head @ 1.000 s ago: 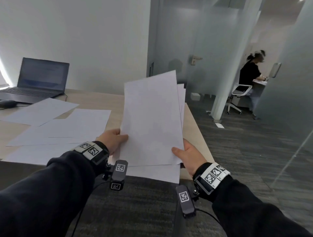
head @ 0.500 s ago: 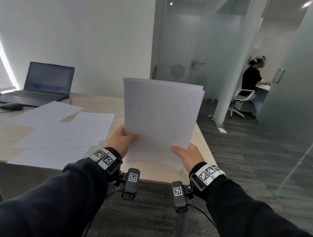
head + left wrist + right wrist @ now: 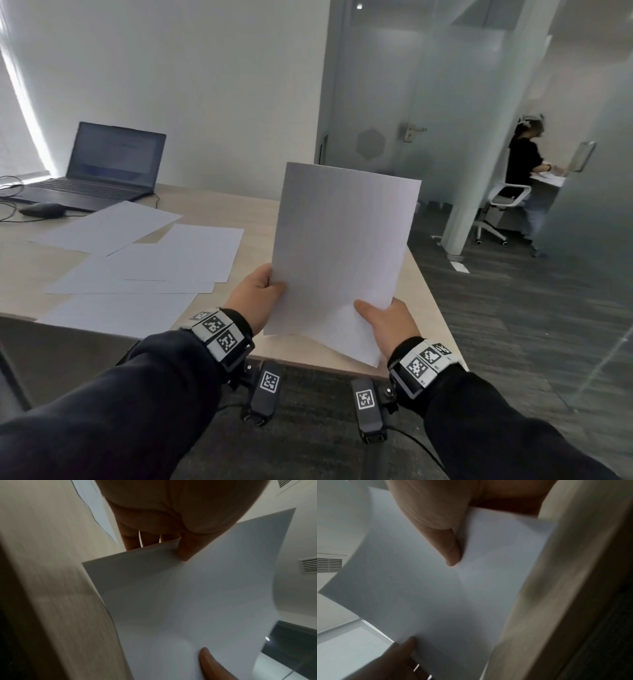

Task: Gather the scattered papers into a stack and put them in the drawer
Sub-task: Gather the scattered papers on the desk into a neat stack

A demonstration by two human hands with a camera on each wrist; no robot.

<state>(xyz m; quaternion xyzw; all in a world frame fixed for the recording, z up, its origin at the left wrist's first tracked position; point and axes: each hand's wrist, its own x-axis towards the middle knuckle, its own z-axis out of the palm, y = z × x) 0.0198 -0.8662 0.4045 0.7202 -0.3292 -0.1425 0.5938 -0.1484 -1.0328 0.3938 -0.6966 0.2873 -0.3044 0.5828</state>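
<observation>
A stack of white papers point(image 3: 342, 246) stands nearly upright above the near right corner of the wooden desk point(image 3: 260, 209). My left hand point(image 3: 257, 298) pinches its left edge, thumb in front and fingers behind. My right hand point(image 3: 387, 322) pinches its lower right edge the same way. In the left wrist view my left hand point(image 3: 178, 545) holds the papers point(image 3: 197, 595), and in the right wrist view my right hand point(image 3: 452, 550) holds the papers point(image 3: 428, 595). Several loose sheets point(image 3: 144, 260) lie overlapping on the desk to the left. No drawer is in view.
An open laptop point(image 3: 102, 168) and a dark mouse point(image 3: 42, 209) sit at the desk's far left, with cables beside them. Frosted glass partitions and a door point(image 3: 394, 102) stand behind. A person point(image 3: 524, 168) stands near a white chair point(image 3: 503, 205) at the far right.
The held sheets, fanned and offset a second ago, are squared into one neat stack. Both hands have drawn closer together and hold it more upright.
</observation>
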